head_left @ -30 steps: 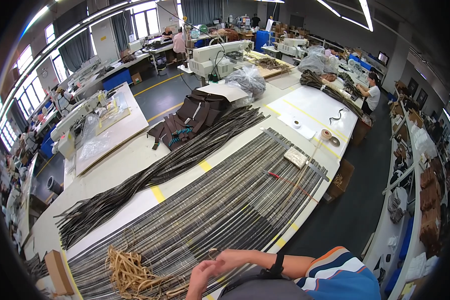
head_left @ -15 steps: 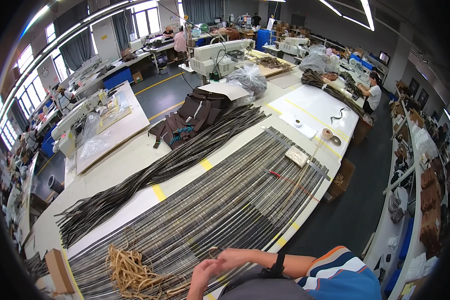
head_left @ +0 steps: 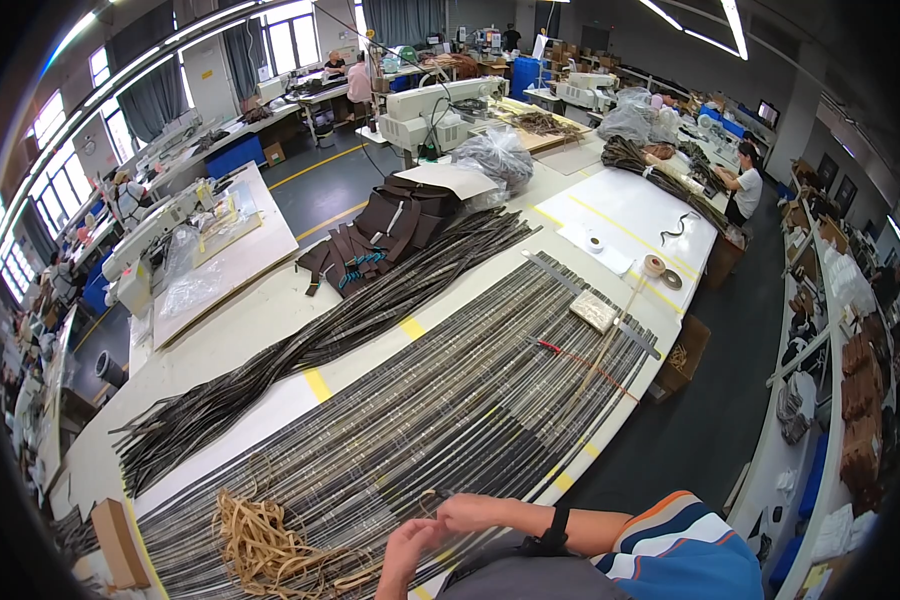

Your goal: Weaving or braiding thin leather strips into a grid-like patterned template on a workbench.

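Observation:
Many long dark grey and brown strips lie side by side across the table. My left hand and my right hand meet over their near edge, fingers closed and nearly touching. A small thin curved piece shows at my right fingertips; its kind is too small to tell. Left of my hands, a tangled heap of tan strips rests on the dark ones. A metal ruler crosses the strips' far right end, beside a pale wrapped block. A red-tipped tool lies on the strips.
A loose bundle of dark strips lies farther back, beside a pile of brown straps. Tape rolls sit at the table's right. Sewing machines stand behind. A person works at the far right, near a cardboard box.
My hands stay together in nearly the same place, my right hand shifting very slightly. The strips and tools lie as before.

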The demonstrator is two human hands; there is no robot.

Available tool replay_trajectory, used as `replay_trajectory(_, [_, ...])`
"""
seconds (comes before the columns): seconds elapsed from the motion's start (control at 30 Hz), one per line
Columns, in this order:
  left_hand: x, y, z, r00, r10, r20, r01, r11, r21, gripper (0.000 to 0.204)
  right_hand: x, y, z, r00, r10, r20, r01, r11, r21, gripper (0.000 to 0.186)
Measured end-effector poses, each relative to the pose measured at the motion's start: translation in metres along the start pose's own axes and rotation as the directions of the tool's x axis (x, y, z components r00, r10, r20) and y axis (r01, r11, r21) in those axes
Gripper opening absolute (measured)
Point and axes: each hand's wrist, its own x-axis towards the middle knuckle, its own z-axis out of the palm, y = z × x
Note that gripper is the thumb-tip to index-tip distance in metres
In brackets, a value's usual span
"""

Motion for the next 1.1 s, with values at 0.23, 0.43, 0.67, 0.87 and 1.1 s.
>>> replay_trajectory(0.23, [-0.001,0.008,0.006,1.0,-0.007,0.012,0.008,0.999,-0.047,0.023,-0.001,-0.008,-0.003,0.988,0.11,-0.105,-0.118,0.991,-0.068,0.023])
replay_trajectory(0.43, [-0.001,0.004,0.006,1.0,-0.029,-0.005,0.028,0.999,-0.032,0.026,-0.001,-0.006,-0.004,0.985,0.106,-0.135,-0.116,0.991,-0.064,0.024])
replay_trajectory(0.67, [-0.004,0.006,0.007,0.998,-0.062,0.013,0.062,0.998,-0.021,0.028,-0.002,-0.01,-0.006,0.998,0.06,-0.029,-0.06,0.998,0.016,0.025])
replay_trajectory(0.87, [-0.002,0.003,0.005,0.998,-0.056,0.025,0.057,0.998,-0.033,0.028,-0.001,-0.008,-0.005,0.998,0.056,-0.011,-0.056,0.998,0.041,0.025])
replay_trajectory(1.1, [-0.002,0.004,0.004,0.998,-0.069,0.01,0.069,0.996,-0.056,0.028,-0.001,-0.009,-0.004,0.999,0.028,-0.038,-0.026,0.999,0.042,0.024])
